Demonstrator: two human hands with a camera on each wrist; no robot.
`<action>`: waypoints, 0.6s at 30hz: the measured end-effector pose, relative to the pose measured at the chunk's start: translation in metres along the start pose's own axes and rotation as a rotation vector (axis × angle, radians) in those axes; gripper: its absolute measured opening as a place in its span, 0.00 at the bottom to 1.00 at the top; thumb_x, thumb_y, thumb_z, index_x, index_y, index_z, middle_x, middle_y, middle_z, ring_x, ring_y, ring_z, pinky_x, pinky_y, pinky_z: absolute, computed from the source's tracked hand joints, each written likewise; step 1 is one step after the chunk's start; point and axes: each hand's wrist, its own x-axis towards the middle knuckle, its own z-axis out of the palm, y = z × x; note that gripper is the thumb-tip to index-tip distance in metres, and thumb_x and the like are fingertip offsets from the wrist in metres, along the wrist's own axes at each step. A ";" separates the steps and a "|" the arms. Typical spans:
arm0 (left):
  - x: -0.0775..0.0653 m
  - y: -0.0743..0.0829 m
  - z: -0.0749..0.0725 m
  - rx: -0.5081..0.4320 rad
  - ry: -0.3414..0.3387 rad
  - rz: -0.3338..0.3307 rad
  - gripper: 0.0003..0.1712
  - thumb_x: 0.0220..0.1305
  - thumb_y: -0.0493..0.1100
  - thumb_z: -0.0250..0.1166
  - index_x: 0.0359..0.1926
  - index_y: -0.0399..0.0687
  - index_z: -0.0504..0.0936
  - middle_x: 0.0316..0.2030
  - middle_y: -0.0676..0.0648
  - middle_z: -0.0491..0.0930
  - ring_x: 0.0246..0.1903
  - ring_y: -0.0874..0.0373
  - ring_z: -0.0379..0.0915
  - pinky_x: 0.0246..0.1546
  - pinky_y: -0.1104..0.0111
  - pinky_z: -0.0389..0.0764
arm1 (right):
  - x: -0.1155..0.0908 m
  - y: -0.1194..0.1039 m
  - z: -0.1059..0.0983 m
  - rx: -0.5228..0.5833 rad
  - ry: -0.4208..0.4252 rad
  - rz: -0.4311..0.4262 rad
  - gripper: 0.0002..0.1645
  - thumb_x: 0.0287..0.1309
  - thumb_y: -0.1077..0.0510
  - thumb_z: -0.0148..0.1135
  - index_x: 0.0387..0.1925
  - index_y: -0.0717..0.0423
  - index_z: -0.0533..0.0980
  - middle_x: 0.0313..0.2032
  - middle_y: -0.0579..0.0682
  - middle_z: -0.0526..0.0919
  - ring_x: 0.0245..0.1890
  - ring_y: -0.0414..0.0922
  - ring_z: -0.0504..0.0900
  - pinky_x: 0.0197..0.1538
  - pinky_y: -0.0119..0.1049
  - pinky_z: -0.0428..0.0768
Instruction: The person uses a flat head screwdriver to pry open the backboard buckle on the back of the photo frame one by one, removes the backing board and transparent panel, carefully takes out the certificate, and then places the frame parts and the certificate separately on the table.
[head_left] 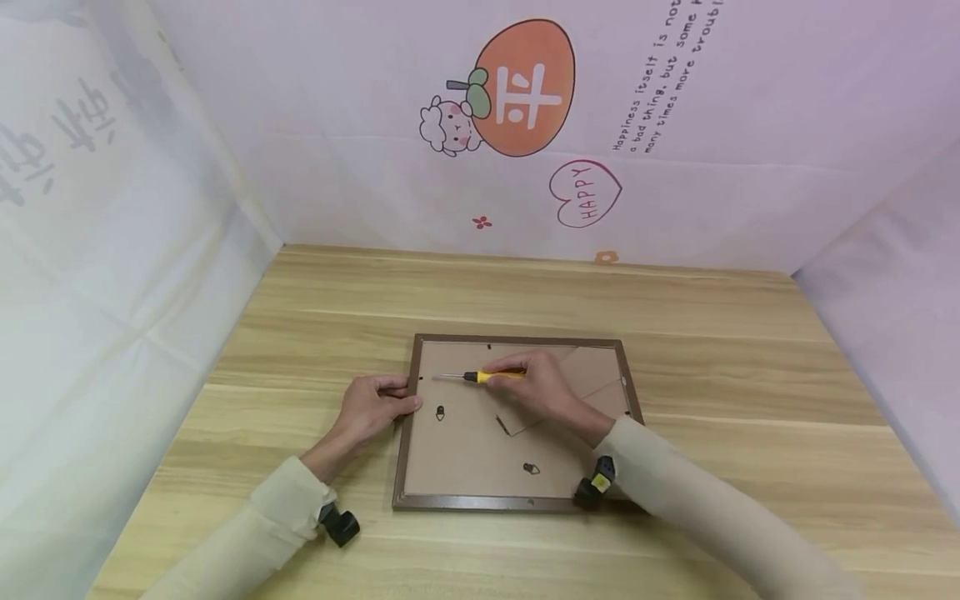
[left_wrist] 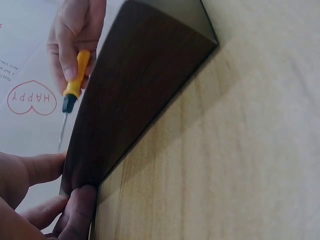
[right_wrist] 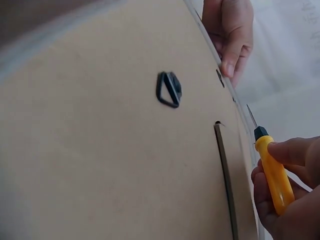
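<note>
A brown picture frame (head_left: 487, 502) lies back side up on the table, its beige backing board (head_left: 465, 458) facing up. My left hand (head_left: 372, 408) grips the frame's left side, thumb on the rim and fingers against the outer edge. In my right hand (head_left: 543, 387) is a screwdriver (right_wrist: 275, 175) with a yellow handle, black collar and thin metal shaft. Its shaft points left over the board, toward a small dark tab (head_left: 421, 378) at the left rim. Whether the tip touches the board cannot be told. Another dark tab (head_left: 489, 347) sits at the far rim.
Two dark hanging rings, one at the left (head_left: 440, 412) and one near the front (head_left: 531, 468), are fixed to the board. A slanting seam and short metal hinge (head_left: 502, 425) show beside the right hand. Wood-grain table (head_left: 315, 300) surrounds the frame; printed cloth (head_left: 360, 183) hangs behind.
</note>
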 end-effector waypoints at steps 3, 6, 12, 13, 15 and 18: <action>0.000 0.000 0.001 -0.007 -0.003 -0.003 0.24 0.57 0.39 0.73 0.54 0.35 0.81 0.47 0.38 0.85 0.45 0.51 0.84 0.44 0.67 0.85 | 0.005 0.002 0.004 0.000 -0.008 0.022 0.10 0.56 0.59 0.70 0.42 0.50 0.86 0.46 0.51 0.88 0.47 0.45 0.85 0.50 0.39 0.84; 0.000 0.000 0.001 -0.014 -0.005 -0.004 0.24 0.57 0.39 0.73 0.54 0.36 0.81 0.48 0.38 0.84 0.45 0.52 0.84 0.44 0.67 0.85 | 0.008 0.002 0.006 0.000 -0.013 0.036 0.10 0.56 0.59 0.70 0.41 0.49 0.87 0.46 0.50 0.88 0.48 0.45 0.84 0.51 0.39 0.83; -0.001 0.000 0.000 -0.022 -0.005 -0.005 0.24 0.56 0.39 0.73 0.53 0.36 0.81 0.48 0.38 0.85 0.45 0.52 0.84 0.45 0.67 0.85 | 0.013 0.002 0.005 -0.028 -0.038 -0.030 0.08 0.57 0.59 0.70 0.40 0.50 0.87 0.43 0.48 0.89 0.44 0.42 0.84 0.44 0.32 0.83; -0.001 0.000 0.000 -0.021 -0.004 -0.003 0.24 0.56 0.39 0.73 0.53 0.36 0.81 0.47 0.38 0.85 0.45 0.52 0.84 0.45 0.67 0.85 | 0.014 0.002 0.005 -0.034 -0.043 -0.042 0.08 0.57 0.59 0.70 0.40 0.50 0.87 0.43 0.48 0.89 0.43 0.42 0.85 0.42 0.30 0.83; 0.000 0.000 0.000 -0.020 -0.001 -0.003 0.24 0.56 0.40 0.74 0.53 0.36 0.82 0.47 0.38 0.85 0.45 0.52 0.84 0.45 0.67 0.85 | 0.015 0.001 0.005 -0.044 -0.051 -0.059 0.08 0.57 0.59 0.70 0.40 0.50 0.87 0.43 0.48 0.89 0.41 0.41 0.85 0.39 0.28 0.82; 0.000 -0.001 0.000 -0.020 0.001 -0.003 0.23 0.56 0.40 0.74 0.53 0.36 0.82 0.47 0.39 0.85 0.45 0.52 0.84 0.45 0.67 0.85 | 0.016 0.001 0.006 -0.056 -0.053 -0.079 0.08 0.57 0.59 0.70 0.39 0.49 0.87 0.43 0.48 0.89 0.41 0.40 0.85 0.39 0.28 0.82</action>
